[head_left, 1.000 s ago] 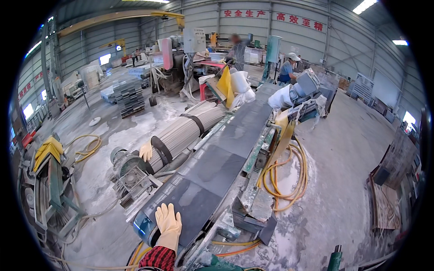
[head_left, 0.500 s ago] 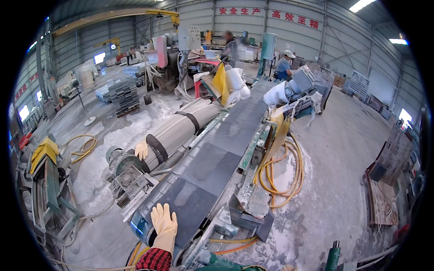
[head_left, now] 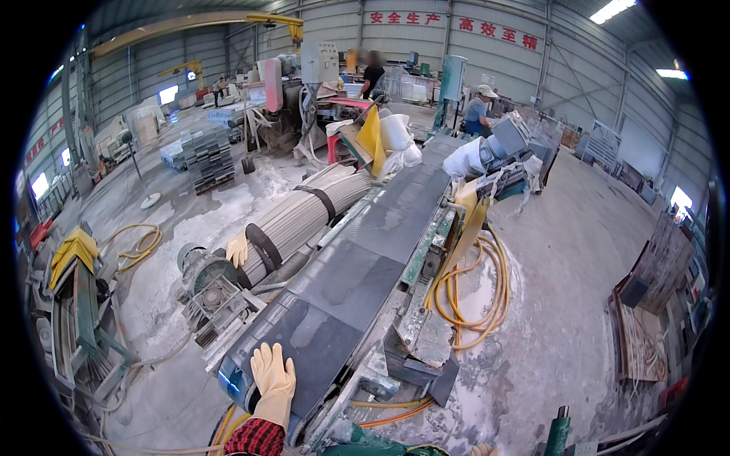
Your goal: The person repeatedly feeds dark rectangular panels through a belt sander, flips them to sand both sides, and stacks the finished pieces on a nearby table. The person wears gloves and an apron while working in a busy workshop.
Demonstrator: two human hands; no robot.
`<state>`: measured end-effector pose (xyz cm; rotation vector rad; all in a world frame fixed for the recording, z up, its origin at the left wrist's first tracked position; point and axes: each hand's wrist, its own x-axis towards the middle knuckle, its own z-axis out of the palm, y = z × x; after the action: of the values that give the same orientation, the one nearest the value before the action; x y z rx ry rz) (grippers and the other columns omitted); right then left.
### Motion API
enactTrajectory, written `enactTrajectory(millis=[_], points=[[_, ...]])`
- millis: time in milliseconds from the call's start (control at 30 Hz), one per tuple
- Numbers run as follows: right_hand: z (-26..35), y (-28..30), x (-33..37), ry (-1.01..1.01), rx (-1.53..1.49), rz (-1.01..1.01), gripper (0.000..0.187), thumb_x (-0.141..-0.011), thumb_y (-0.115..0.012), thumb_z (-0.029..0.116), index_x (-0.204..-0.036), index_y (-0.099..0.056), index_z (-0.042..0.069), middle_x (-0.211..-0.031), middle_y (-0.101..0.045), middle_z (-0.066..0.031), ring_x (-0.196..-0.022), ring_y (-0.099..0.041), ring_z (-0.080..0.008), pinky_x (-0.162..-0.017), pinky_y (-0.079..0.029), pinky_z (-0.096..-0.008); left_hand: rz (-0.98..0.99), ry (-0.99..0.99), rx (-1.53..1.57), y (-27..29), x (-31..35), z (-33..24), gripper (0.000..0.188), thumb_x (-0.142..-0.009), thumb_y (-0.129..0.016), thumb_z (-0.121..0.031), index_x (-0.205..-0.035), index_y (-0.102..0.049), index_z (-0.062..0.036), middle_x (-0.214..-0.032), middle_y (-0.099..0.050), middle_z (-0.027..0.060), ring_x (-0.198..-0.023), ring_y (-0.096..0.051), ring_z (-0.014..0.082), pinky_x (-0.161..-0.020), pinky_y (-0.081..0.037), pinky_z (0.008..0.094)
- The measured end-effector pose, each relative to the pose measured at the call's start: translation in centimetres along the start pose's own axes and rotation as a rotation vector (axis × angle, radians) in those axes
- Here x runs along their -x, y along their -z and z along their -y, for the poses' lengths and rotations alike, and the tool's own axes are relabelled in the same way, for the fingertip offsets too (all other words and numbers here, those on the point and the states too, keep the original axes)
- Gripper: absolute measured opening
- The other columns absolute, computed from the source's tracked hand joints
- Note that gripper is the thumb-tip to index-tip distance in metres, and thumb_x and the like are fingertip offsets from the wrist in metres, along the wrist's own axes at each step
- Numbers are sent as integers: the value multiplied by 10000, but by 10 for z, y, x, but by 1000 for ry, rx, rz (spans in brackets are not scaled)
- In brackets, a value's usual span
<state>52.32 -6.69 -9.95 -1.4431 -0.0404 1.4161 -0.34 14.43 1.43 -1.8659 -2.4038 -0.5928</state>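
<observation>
My left hand (head_left: 272, 381), in a pale yellow rubber glove with a red-and-black checked sleeve behind it, lies with outstretched fingers on the nearest dark grey stone slab (head_left: 323, 338). More such slabs (head_left: 350, 275) run end to end along a narrow conveyor (head_left: 285, 302) toward the far side, with damp-looking patches on them. At the lower edge, right of centre, only a sliver of my right hand (head_left: 483, 450) shows, apparently gloved; its fingers are mostly cut off from view.
Left of the conveyor stand a motor (head_left: 217, 292) and a strapped bundle of long pale strips (head_left: 304, 213), with a loose glove (head_left: 237, 249) on it. Yellow hoses (head_left: 494, 296) coil on the right. A person in blue (head_left: 477, 114) stands beyond the conveyor's far end.
My left hand stays on the slab, shifted very slightly left in the picture. Far back, a person in dark clothing has moved a little left. The slabs show no clear movement.
</observation>
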Motion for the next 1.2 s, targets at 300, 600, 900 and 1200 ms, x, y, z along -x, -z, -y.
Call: enactTrajectory(millis=[300, 600, 900, 1200], points=[[1, 2, 3, -1, 7, 1, 636, -1061, -319, 521, -1538, -285, 102, -1583, -337, -129, -1461, -293, -298, -1214, -236, -437, -20, -11, 1, 1, 3, 4, 542, -915, -599, -311, -1394, -505, -76, -1494, -417, 232, -1384, -356, 454, -1175, -238, 535], [-3, 7, 7, 2, 6, 8, 639, -1061, -320, 523, -1543, -279, 106, -1583, -337, -130, -1462, -289, -300, -1215, -233, -437, -17, -17, -9, 4, 7, 9, 547, -915, -603, -314, -1395, -503, -73, -1497, -414, 238, -1381, -359, 460, -1171, -239, 540], [-4, 8, 13, -6, 8, 4, 642, -1060, -320, 525, -1547, -272, 110, -1583, -337, -132, -1464, -286, -301, -1217, -230, -438, -22, -12, -17, 3, 11, 13, 540, -914, -610, -308, -1389, -504, -73, -1488, -422, 243, -1377, -366, 456, -1169, -243, 540], [-8, 17, 20, -12, 3, 3, 646, -1060, -320, 527, -1552, -266, 113, -1583, -336, -133, -1465, -283, -303, -1219, -227, -438, -35, -23, -26, 5, 16, 16, 533, -910, -614, -302, -1382, -506, -77, -1478, -427, 238, -1369, -372, 455, -1166, -252, 539]])
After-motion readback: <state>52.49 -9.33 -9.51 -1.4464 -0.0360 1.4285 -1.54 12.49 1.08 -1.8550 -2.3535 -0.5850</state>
